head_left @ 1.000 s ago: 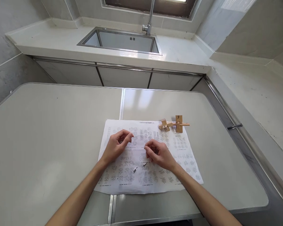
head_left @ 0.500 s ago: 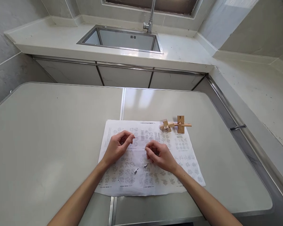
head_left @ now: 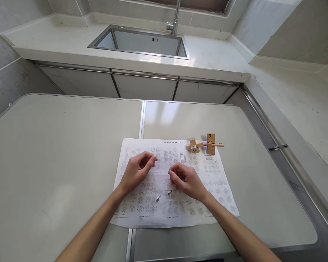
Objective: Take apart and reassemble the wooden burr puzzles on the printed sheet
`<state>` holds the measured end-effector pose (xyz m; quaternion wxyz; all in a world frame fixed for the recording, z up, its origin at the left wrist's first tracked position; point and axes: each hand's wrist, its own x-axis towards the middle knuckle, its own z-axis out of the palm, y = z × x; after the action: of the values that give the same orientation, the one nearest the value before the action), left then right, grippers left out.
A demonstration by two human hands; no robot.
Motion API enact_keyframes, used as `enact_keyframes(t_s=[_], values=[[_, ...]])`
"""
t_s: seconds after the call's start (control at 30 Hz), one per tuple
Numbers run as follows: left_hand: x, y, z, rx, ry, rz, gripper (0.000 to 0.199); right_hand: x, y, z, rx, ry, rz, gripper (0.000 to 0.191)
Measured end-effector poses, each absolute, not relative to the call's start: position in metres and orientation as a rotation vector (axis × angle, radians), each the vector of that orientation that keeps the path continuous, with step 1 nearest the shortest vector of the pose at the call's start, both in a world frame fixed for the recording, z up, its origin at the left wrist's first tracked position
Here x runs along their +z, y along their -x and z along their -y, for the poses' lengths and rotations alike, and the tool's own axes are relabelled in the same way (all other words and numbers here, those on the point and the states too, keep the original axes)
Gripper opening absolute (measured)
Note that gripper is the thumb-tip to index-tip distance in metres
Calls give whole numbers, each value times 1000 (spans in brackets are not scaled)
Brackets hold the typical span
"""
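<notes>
A large printed sheet [head_left: 191, 218] covered with rows of small diagrams lies on the table. My left hand [head_left: 138, 167] rests over its upper left part, fingers curled and thumb tip against the index finger. My right hand [head_left: 187, 180] rests near the sheet's middle, curled the same way. Nothing shows in either hand, and the two are apart. At the sheet's upper right corner lies a wooden interlocking block piece [head_left: 194, 145] marked with letters. Touching or close beside it is a wooden plate [head_left: 210, 138] with a thin rod [head_left: 219, 145] through it.
Two small jagged grey-white spots, tears or scraps, show on the sheet below my right hand. The pale table [head_left: 57, 153] has a metal seam [head_left: 142, 120]. Beyond it stands a counter [head_left: 60, 42] with a sink [head_left: 142, 54] and tap [head_left: 174, 27]; another counter runs along the right.
The view has tipped down very slightly. Both hands and the wooden pieces stay where they were on the sheet.
</notes>
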<state>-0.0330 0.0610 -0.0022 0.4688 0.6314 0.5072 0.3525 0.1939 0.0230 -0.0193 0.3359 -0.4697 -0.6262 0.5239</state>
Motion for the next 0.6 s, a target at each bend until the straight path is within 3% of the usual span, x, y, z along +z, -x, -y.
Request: enact_keyframes(t_s=[0.6], values=[[-1,33,-62,860,-1572,-1254,32,-18,-193,-24,1364,1236,1626,27]])
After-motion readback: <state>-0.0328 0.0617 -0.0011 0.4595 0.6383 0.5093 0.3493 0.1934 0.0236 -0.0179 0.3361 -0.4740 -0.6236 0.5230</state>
